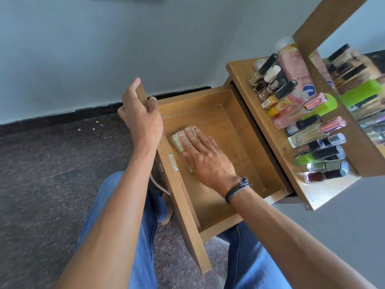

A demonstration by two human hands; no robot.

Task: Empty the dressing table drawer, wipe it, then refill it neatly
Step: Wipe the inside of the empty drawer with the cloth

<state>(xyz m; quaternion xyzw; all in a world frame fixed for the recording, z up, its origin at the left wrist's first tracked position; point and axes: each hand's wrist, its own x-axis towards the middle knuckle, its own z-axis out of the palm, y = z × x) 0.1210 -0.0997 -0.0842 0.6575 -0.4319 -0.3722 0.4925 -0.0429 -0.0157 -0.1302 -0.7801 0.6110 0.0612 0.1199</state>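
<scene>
The wooden drawer is pulled out of the dressing table and holds nothing but a folded beige cloth. My right hand lies flat on that cloth, fingers spread, pressing it against the drawer floor near the front panel. My left hand grips the top corner of the drawer front. Several cosmetic bottles, a lotion bottle among them, stand in rows on the tabletop to the right.
A mirror in a wooden frame rises behind the bottles and reflects them. My knees in blue jeans sit under the drawer. Dark speckled floor lies to the left and a pale blue wall stands behind.
</scene>
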